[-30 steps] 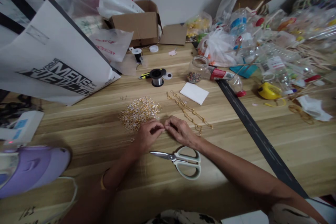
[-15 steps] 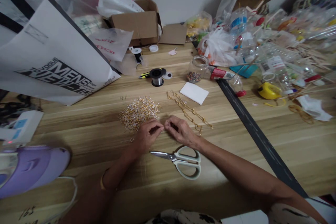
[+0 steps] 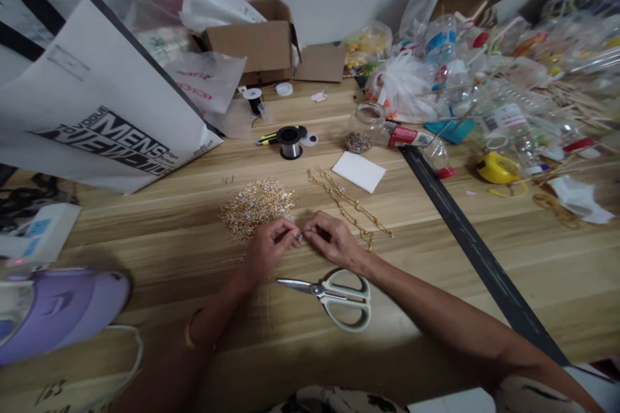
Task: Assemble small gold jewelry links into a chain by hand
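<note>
My left hand (image 3: 272,244) is closed in a pinch at the front edge of a pile of small gold and silver pieces (image 3: 256,203). A tiny silvery piece (image 3: 299,237) shows at its fingertips, too small to name. My right hand (image 3: 332,240) pinches close against the left fingertips; what it holds, if anything, I cannot make out. Just beyond the right hand lie gold beaded chains (image 3: 349,206). Scissors with pale green handles (image 3: 334,297) rest on the wooden table (image 3: 426,258), nearer to me, blades pointing left.
Behind the hands stand a wire spool (image 3: 289,142), a jar of beads (image 3: 361,129) and a folded white paper (image 3: 359,171). Plastic bottles and bags (image 3: 504,90) crowd the right back. A white shopping bag (image 3: 106,97) and a purple appliance (image 3: 62,310) are on the left.
The fingertips have shifted slightly, and a silvery piece now shows between them. Everything else on the table stays in place.
</note>
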Demonstrator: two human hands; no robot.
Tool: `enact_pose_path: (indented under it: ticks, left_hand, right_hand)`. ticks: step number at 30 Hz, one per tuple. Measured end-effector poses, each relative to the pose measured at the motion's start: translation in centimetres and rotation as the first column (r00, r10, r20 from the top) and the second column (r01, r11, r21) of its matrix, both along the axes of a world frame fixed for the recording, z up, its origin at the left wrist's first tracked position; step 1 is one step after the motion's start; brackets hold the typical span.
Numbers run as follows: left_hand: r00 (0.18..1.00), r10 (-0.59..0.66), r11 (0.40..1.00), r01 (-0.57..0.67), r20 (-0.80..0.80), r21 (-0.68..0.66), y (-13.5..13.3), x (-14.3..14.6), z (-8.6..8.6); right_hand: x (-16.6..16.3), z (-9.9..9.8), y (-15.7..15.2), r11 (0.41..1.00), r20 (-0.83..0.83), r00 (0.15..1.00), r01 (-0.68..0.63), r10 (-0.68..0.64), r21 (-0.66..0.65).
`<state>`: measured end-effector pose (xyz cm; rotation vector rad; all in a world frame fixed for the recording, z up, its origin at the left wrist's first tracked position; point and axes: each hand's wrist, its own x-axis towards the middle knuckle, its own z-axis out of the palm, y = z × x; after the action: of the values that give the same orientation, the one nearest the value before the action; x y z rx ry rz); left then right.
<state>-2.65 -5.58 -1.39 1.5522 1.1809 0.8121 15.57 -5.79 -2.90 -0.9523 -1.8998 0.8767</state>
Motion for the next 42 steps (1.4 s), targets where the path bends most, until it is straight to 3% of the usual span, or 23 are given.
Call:
enact_pose_path:
  ticks: [17,25,30,35,42]
  left_hand:
    - [1.000,0.028,0.998,-0.028,-0.013,0.048,0.0,-0.2,0.1]
    - [0.998,0.063,0.997,-0.063,-0.008,0.041,0.1,-0.3,0.0]
    - [0.995,0.046,0.993,-0.036,-0.084,0.110,0.2,-0.4,-0.7]
    - [0.992,0.017,0.980,0.008,-0.124,0.200,0.3,-0.3,-0.6]
    - [0.997,-0.009,0.974,0.027,-0.081,0.223,0.3,-0.2,-0.2]
  right_hand:
    - [0.2,0.5,0.1,0.997,-0.033,0.999,0.038,-0.040,-0.070]
    - [0.3,0.7,0.3,0.988,-0.103,0.986,0.122,-0.132,-0.095]
    - [0.2,0.7,0.2,0.972,-0.310,0.948,-0.008,-0.068,-0.237]
    - [0.2,1.0,0.1,0.912,-0.445,0.896,-0.188,0.008,-0.364]
    - [0.2,0.6,0.2,0.888,-0.477,0.879,-0.225,0.007,-0.402]
